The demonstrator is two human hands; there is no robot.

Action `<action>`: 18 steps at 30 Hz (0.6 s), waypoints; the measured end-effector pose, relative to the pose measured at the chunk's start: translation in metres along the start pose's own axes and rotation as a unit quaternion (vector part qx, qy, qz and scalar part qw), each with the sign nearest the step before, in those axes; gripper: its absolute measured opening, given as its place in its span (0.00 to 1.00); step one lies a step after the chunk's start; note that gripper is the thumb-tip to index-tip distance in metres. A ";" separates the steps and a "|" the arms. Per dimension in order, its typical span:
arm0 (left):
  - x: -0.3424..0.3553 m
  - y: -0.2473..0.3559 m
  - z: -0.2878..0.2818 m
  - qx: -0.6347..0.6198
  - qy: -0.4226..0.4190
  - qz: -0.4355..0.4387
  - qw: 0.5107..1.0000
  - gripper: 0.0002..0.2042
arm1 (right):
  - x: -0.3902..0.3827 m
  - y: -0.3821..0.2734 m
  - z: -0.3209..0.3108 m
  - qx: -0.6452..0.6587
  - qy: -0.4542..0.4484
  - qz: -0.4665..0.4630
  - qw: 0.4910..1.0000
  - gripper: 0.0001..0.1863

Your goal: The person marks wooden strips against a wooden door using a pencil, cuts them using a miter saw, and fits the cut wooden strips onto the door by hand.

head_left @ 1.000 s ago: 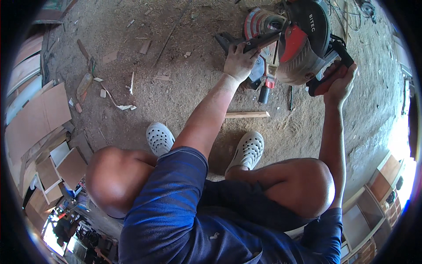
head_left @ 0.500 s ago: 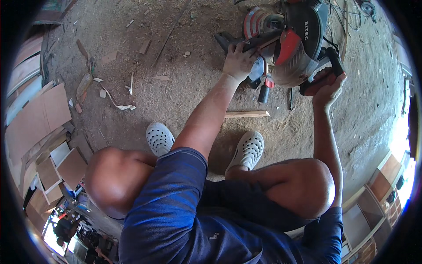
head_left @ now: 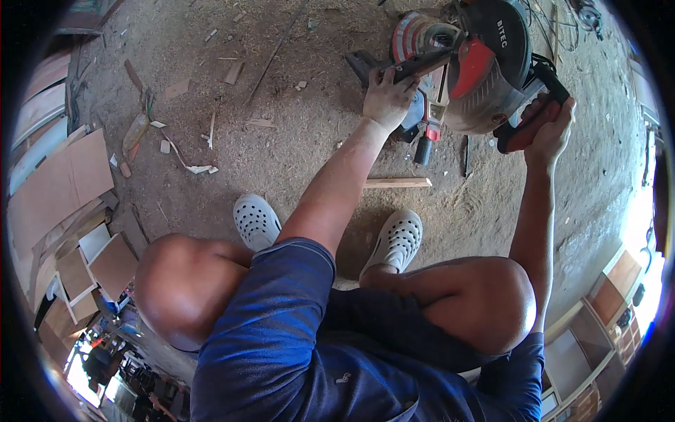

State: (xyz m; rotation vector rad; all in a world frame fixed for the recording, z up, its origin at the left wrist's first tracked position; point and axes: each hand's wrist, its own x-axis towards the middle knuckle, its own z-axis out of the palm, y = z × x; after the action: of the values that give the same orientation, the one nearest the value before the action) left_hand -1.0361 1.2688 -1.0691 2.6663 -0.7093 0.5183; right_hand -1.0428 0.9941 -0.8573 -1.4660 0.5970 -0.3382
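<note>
A black and red miter saw (head_left: pixel 467 67) stands on the ground at the far right, its round grey table (head_left: pixel 411 109) partly under the saw head. My left hand (head_left: pixel 388 98) is closed over the black fence (head_left: pixel 424 63) on the saw's left side, fingers hooked across its top. Whether a piece of wood sits under that palm is hidden. With fingers wrapped round it, my right hand (head_left: pixel 548 133) holds the saw's red and black handle (head_left: pixel 529 126). Below the table sticks out a black-gripped knob (head_left: pixel 423 150). A short wooden strip (head_left: pixel 397 183) lies on the ground nearer to me.
Wood scraps (head_left: pixel 234 72) and sawdust litter the ground at the left. A plastic bottle (head_left: pixel 135 133) lies there beside leaning boards (head_left: pixel 63 176). My white clogs (head_left: pixel 397 235) are planted near the wooden strip. Cables (head_left: pixel 545 28) run behind the saw, and wooden frames (head_left: pixel 580 352) stand at the lower right.
My right hand and the saw handle have shifted to the right, and the saw head has swung with them. More of the table shows beside the guard. My left hand stays on the fence, moved slightly right.
</note>
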 end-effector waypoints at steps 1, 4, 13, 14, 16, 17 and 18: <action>-0.002 -0.002 0.001 0.001 0.002 -0.001 1.000 0.17 | -0.001 0.000 0.002 -0.007 -0.008 -0.010 1.000 0.32; -0.004 -0.004 0.002 0.000 0.003 -0.004 1.000 0.17 | -0.003 -0.002 0.007 -0.023 -0.016 -0.017 0.999 0.32; 0.001 -0.002 0.003 -0.006 -0.006 -0.016 1.000 0.19 | 0.021 -0.018 0.001 -0.006 -0.028 0.008 1.000 0.28; 0.000 -0.002 0.003 -0.003 0.001 -0.016 1.000 0.19 | 0.023 -0.022 0.002 -0.015 -0.025 0.015 0.999 0.28; -0.001 -0.003 0.003 -0.007 -0.005 -0.019 1.000 0.19 | 0.023 -0.028 0.006 -0.016 -0.025 0.021 0.999 0.28; -0.001 -0.003 0.003 -0.012 -0.010 -0.022 1.000 0.19 | 0.023 -0.029 0.008 -0.018 -0.024 0.027 0.999 0.28; 0.000 -0.001 0.002 -0.014 -0.010 -0.023 1.000 0.19 | 0.024 -0.028 0.005 -0.020 -0.023 0.026 0.999 0.28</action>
State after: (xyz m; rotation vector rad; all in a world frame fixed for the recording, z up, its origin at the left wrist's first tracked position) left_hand -1.0353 1.2686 -1.0714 2.6586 -0.6552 0.4685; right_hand -1.0163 0.9816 -0.8336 -1.4893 0.6068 -0.2527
